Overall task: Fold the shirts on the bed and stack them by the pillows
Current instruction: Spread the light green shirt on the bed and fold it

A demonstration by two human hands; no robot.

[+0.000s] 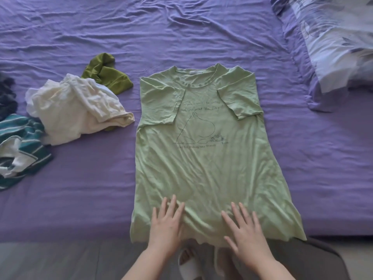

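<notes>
A: Where's the shirt?

B: Light green T-shirt [207, 158] lies flat, print side up, centre of the frame on the purple bed sheet [161, 33]. Collar toward the top of the frame, hem at the bottom, hanging slightly over the bed edge. Both short sleeves are folded in over the chest. Line drawing and some handwriting-style text on the front; text too blurred to read.

A: Hands?

B: Both at the bottom of the frame, palms down on the fabric near the hem. Left hand [167, 225] lower centre-left, right hand [246, 231] lower centre-right. Fingers on both straight and spread wide, flat on the cloth, gripping nothing. Fabric is bunched into wrinkles between and just above them.

A: Other shirts?

B: Unfolded pile at mid-left. Cream shirt [76, 112] crumpled, just left of the green tee, not touching it. Olive green garment [107, 75] above it, partly under the cream one. Teal striped shirt [22, 146] at the left edge, lower down. A dark blue item [7, 93] at the far left edge, mostly cut off; can't tell what it is.

A: Pillows?

B: Pillow [339, 37] with a pale blue-and-white pattern, upper right corner, well apart from the tee. No stack visible beside it.

A: Anything else?

B: White slipper [189, 263] on the grey floor [60, 259] at bottom centre.
</notes>
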